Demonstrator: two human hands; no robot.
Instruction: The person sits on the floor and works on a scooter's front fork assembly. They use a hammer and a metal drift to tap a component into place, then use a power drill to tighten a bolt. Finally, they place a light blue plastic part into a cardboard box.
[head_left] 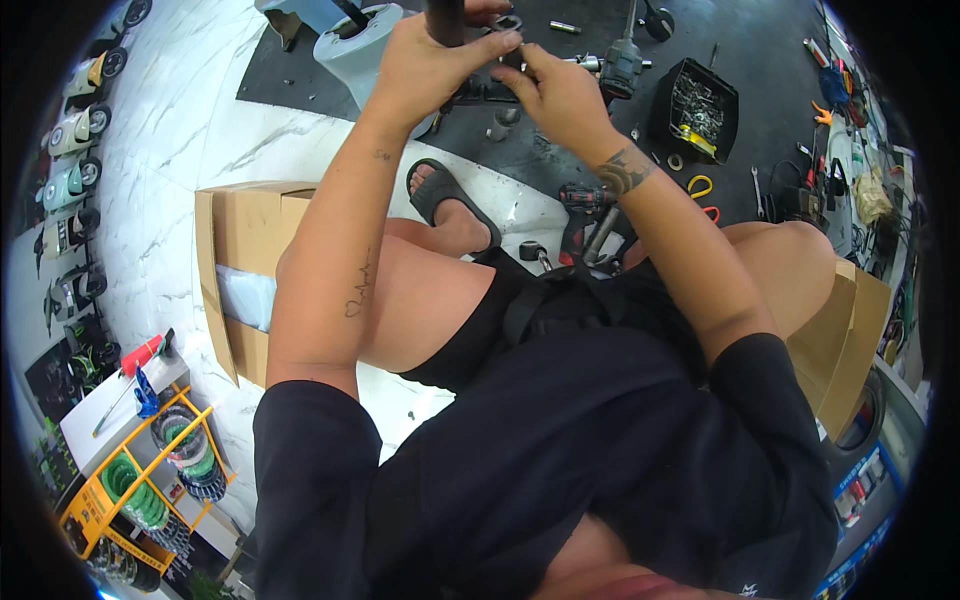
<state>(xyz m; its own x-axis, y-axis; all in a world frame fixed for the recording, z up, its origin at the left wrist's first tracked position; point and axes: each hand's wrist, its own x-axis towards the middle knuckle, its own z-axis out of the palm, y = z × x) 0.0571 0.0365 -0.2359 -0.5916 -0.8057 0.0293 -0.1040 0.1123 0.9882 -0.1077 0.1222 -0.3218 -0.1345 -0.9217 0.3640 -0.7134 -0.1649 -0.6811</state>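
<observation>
Two hands work at the top: the left hand (pixel 425 65) and the right hand (pixel 560 95). Two cardboard boxes flank the knees, one left (pixel 235 250), one right (pixel 845 340). One red cordless drill (pixel 585 215) lies on the floor, one black parts bin (pixel 695 105) (full of small hardware), and one yellow cart (pixel 140 480).

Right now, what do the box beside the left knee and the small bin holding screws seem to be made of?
The box looks like brown corrugated cardboard, matte, with folded flaps. The bin seems to be black moulded plastic with a slight sheen; the screws inside glint like bare metal.
</observation>
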